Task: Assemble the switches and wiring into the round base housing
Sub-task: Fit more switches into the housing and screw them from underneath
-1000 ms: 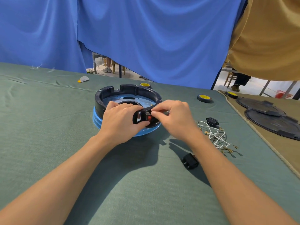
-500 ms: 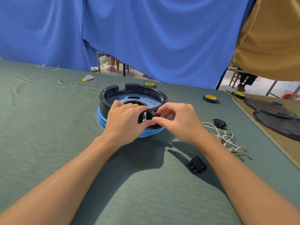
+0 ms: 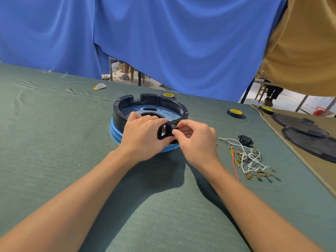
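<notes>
At the middle of the green cloth-covered table point(image 3: 54, 160), the round black plastic housing point(image 3: 125, 103) sits on its pale blue base, open side up, its blue floor plate showing inside. Both hands are right on its near wall, almost touching each other. The left hand point(image 3: 143, 135) is draped over the rim, fingers curled inside and thumb on the outside, gripping the wall next to an oblong black panel with a pale window in it. The right hand point(image 3: 198, 140) comes in from the other side, thumb and forefinger pinching a small black switch point(image 3: 173, 126) right at that panel. I can't tell whether the switch is seated in its slot.

Just right of the hands, a loose bundle of white wires point(image 3: 251, 159) with brass terminals lies on the cloth. A red wire point(image 3: 235, 165) and a yellow-green one run along its left edge. A black socket connector point(image 3: 245, 140) rests at its far end.

Further back, three black discs with yellow tops are spread out: one behind the housing point(image 3: 169, 95), one to the right point(image 3: 235, 112), one near the table's edge point(image 3: 265, 109). Two dark round covers point(image 3: 309, 139) overlap on the tan mat at the far right. A small white and yellow scrap point(image 3: 99, 86) lies at the back left. Blue curtains point(image 3: 163, 42) hang behind, with a tan one point(image 3: 305, 51) beside them.
</notes>
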{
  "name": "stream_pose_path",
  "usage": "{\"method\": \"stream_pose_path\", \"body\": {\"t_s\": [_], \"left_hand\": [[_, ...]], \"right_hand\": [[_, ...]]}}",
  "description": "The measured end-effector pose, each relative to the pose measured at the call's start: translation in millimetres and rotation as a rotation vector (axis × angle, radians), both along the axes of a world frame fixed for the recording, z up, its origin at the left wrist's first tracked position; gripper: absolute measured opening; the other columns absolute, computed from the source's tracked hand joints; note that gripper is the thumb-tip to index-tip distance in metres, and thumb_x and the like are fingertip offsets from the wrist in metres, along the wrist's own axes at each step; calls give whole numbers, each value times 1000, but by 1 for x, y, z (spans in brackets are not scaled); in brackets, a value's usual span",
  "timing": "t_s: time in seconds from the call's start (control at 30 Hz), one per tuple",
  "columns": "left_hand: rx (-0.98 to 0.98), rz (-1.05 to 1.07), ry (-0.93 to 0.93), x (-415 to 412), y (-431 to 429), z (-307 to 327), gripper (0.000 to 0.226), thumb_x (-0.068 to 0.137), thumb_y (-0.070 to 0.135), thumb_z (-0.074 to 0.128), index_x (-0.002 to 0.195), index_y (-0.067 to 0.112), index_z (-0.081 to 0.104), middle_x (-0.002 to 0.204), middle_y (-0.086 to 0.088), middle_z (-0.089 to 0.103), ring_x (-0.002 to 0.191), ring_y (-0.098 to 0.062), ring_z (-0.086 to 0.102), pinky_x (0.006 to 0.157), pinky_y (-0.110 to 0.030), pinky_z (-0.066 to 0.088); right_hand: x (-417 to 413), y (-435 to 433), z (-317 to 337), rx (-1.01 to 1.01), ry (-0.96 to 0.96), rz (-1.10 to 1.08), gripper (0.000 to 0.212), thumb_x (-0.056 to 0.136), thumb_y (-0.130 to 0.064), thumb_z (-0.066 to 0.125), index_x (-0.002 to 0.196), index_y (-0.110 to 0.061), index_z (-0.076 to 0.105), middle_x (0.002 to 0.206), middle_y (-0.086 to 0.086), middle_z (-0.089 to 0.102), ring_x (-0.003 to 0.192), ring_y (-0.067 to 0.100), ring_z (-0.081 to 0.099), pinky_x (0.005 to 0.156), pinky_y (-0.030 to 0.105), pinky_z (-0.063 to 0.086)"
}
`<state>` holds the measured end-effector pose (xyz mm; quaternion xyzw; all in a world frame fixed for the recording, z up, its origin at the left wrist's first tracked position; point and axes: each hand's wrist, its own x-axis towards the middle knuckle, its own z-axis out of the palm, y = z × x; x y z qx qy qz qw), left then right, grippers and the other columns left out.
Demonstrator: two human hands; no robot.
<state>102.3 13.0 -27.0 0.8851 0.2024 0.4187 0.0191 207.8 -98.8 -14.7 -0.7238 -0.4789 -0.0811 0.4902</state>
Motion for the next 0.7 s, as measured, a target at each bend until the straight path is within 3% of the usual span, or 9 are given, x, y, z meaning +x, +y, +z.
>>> {"method": "stream_pose_path", "body": {"t_s": [0.27, 0.5, 0.63, 0.7], "left_hand": [[3, 27, -8, 3, -1, 1, 39, 83, 46, 72, 113, 21, 71, 99, 4, 74, 95, -22, 65, 85, -34, 25], [20, 44, -20, 4, -2, 0, 30, 82, 44, 72, 101, 21, 74, 88, 4, 73, 85, -23, 65, 79, -34, 25], [14, 42, -18, 4, -1, 0, 30, 82, 44, 72, 104, 23, 74, 88, 4, 73, 86, -22, 65, 79, -33, 23], [15, 40, -17, 4, 0, 0, 31, 82, 45, 72, 106, 24, 74, 88, 4, 73, 86, -22, 65, 78, -32, 21]], "right_hand": [[2, 1, -7, -1, 36, 16, 14, 82, -12, 73, 82, -23, 64, 70, -16, 63, 71, 5, 66, 82, 36, 55], [8, 3, -5, -19, 11, 37, 2, 85, -15, 70, 85, -15, 72, 74, -7, 69, 72, 8, 67, 78, 30, 56], [22, 2, 7, -14, -156, 13, 9, 85, -19, 71, 93, -15, 74, 90, -3, 67, 81, 13, 60, 78, 32, 50], [30, 3, 14, -82, -153, 49, 21, 84, -23, 73, 105, -18, 73, 103, -5, 66, 97, 13, 58, 87, 29, 47]]}}
